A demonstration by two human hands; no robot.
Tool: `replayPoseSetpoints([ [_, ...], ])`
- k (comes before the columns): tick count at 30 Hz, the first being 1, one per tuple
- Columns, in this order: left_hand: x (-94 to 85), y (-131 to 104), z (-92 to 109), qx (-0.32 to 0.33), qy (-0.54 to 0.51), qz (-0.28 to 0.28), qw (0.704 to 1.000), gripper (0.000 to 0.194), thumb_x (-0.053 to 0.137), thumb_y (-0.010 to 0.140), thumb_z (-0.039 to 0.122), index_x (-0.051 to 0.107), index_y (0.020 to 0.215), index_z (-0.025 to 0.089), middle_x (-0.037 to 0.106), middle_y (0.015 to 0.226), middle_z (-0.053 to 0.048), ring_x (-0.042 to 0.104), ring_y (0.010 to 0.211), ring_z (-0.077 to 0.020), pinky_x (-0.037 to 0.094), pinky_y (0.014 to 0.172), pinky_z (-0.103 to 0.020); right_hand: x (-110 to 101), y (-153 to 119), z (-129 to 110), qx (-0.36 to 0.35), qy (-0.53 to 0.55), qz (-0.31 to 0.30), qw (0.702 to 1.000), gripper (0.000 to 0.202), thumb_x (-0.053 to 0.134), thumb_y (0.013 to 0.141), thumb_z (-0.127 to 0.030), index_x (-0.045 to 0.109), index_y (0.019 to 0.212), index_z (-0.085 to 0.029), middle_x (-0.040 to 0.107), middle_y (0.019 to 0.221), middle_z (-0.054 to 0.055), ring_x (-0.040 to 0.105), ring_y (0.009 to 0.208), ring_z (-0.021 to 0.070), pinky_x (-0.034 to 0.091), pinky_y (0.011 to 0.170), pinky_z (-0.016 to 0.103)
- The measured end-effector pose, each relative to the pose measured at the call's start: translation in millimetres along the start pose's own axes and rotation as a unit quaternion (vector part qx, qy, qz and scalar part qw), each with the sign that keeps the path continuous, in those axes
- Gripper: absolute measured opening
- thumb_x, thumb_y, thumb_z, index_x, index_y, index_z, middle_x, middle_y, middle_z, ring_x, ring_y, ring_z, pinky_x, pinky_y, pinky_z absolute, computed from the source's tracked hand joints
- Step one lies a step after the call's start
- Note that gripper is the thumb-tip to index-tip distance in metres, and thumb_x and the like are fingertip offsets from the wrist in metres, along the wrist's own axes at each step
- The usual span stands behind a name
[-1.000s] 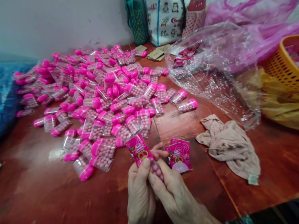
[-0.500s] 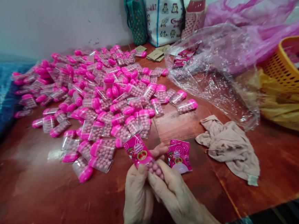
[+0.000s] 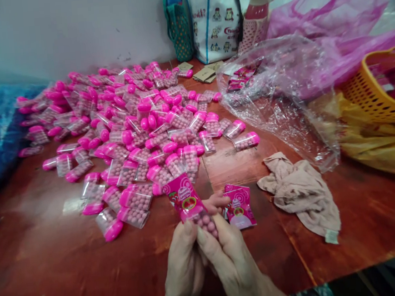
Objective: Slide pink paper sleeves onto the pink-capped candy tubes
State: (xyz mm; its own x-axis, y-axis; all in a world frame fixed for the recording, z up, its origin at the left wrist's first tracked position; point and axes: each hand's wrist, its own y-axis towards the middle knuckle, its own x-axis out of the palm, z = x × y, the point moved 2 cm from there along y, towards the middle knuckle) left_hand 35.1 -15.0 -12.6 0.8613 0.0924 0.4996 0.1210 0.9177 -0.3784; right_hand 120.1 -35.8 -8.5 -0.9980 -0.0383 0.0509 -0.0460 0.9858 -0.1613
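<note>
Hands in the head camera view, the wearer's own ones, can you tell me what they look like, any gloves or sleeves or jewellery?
The left hand and right hand are both bare. No glove, cuff, watch or bracelet shows, and no ring on the fingers in view. Some fingers are hidden, and fine markings are too soft to make out.

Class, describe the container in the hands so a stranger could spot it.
On the red table, find the heap of pink-capped containers. Nearer, the left hand and right hand hold one container of pink balls. Its printed magenta wrapper sets it apart from the unwrapped heap.
</note>
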Motion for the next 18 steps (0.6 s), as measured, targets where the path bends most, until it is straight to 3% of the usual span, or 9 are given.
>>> replayPoseSetpoints([
  [2,-5.2,1,4,0.022,-0.034,0.018,0.999,0.026,0.055,0.081,0.036,0.069,0.086,0.015,0.069,0.091,-0.011,0.064,0.081,-0.0206,0.052,0.072,-0.030,-5,0,-6,-0.075,-0.052,-0.005,0.996,0.028,0.041,0.092,-0.033,0.054,0.112,-0.018,0.062,0.083,0.005,0.060,0.074,0.0175,0.046,0.062,0.026],
  [4,-10.5,3,8,0.050,-0.050,0.045,0.996,0.023,0.062,0.077,0.036,0.069,0.080,0.015,0.069,0.079,-0.008,0.063,0.067,-0.0161,0.052,0.062,-0.025,-13,0,-13,-0.153,-0.123,0.055,0.979,0.025,0.044,0.090,-0.032,0.057,0.105,-0.016,0.059,0.079,0.005,0.057,0.069,0.0175,0.044,0.060,0.027],
  [6,-13.0,4,9,0.055,-0.040,0.038,0.997,0.022,0.065,0.074,0.035,0.069,0.078,0.014,0.067,0.065,-0.005,0.060,0.053,-0.0130,0.050,0.049,-0.020,-20,2,-19,-0.186,-0.167,0.127,0.960,0.024,0.048,0.088,-0.030,0.058,0.104,-0.014,0.057,0.083,0.007,0.055,0.075,0.0187,0.043,0.066,0.029],
  [9,-9.5,2,4,0.005,-0.015,-0.048,0.999,0.030,0.059,0.077,0.041,0.068,0.075,0.012,0.060,0.050,-0.004,0.055,0.040,-0.0120,0.041,0.033,-0.017,-23,8,-20,-0.129,-0.126,0.111,0.977,0.020,0.052,0.087,-0.029,0.062,0.098,-0.015,0.056,0.093,0.008,0.055,0.086,0.0194,0.044,0.074,0.030],
  [12,-4.9,-3,-3,-0.049,-0.014,-0.103,0.993,0.026,0.060,0.078,0.038,0.066,0.074,0.013,0.059,0.050,-0.003,0.055,0.040,-0.0107,0.040,0.034,-0.015,-24,14,-18,-0.065,-0.026,0.077,0.995,0.019,0.050,0.088,-0.028,0.066,0.087,-0.018,0.057,0.090,0.004,0.057,0.083,0.0163,0.045,0.073,0.027],
  [15,-3.6,-7,-9,-0.105,-0.025,-0.136,0.985,0.014,0.063,0.077,0.026,0.064,0.076,0.013,0.060,0.055,-0.003,0.056,0.045,-0.0098,0.040,0.037,-0.014,-28,16,-18,-0.070,0.028,0.078,0.994,0.023,0.047,0.090,-0.027,0.067,0.084,-0.019,0.058,0.090,0.004,0.057,0.083,0.0152,0.045,0.073,0.027],
  [18,-5.0,-8,-11,-0.123,-0.029,-0.152,0.980,0.013,0.062,0.078,0.025,0.062,0.076,0.012,0.059,0.055,-0.002,0.053,0.040,-0.0073,0.034,0.034,-0.012,-30,16,-20,-0.098,0.027,0.086,0.991,0.018,0.054,0.085,-0.031,0.067,0.084,-0.018,0.060,0.088,0.004,0.057,0.083,0.0162,0.045,0.074,0.027],
])
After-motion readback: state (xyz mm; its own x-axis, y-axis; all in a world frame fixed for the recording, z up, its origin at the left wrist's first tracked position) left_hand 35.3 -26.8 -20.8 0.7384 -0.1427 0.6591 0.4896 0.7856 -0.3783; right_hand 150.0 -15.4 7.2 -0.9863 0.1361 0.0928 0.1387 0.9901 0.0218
